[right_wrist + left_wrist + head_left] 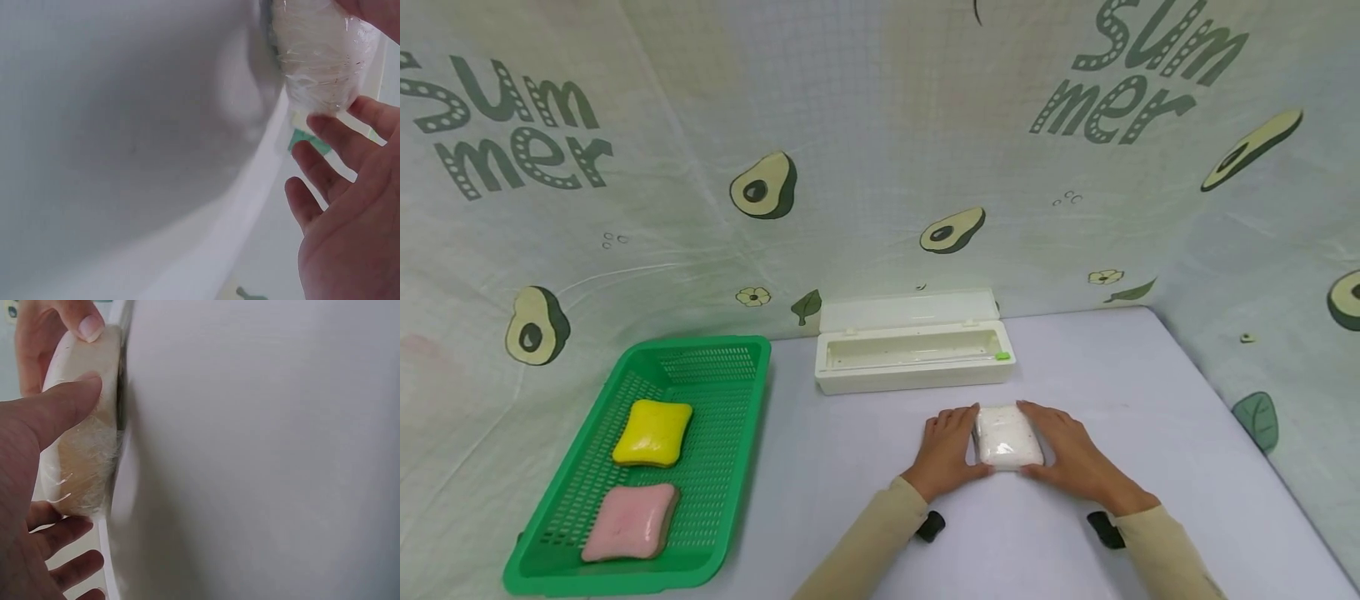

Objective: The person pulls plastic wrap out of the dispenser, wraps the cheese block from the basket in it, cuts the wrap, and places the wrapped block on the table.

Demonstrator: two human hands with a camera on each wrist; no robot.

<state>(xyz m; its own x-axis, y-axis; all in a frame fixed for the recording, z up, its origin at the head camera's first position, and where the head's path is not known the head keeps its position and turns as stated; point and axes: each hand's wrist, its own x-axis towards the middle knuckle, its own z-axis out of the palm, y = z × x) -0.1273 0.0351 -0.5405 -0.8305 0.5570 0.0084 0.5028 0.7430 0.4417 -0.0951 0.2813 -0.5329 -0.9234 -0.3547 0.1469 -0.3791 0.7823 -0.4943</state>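
Left hand [951, 454]: pinching the white block [1009, 437] between thumb and fingers, left side
Right hand [1071, 454]: pinching likewise, right side
White block: on the counter [820, 467], between both hands
Clear film [322, 75]: around the block, probably being pressed snug; next, likely needs smoothing before any lift
White box [917, 381]: behind, lid [910, 312] raised
Green basket [617, 582]: well left, holding yellow block [652, 433] and pink block [630, 522]

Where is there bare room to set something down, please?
Bare table lies between the green basket and left hand, and right of the white box. It is crowded at the wrapped block, between that hand and the right hand.
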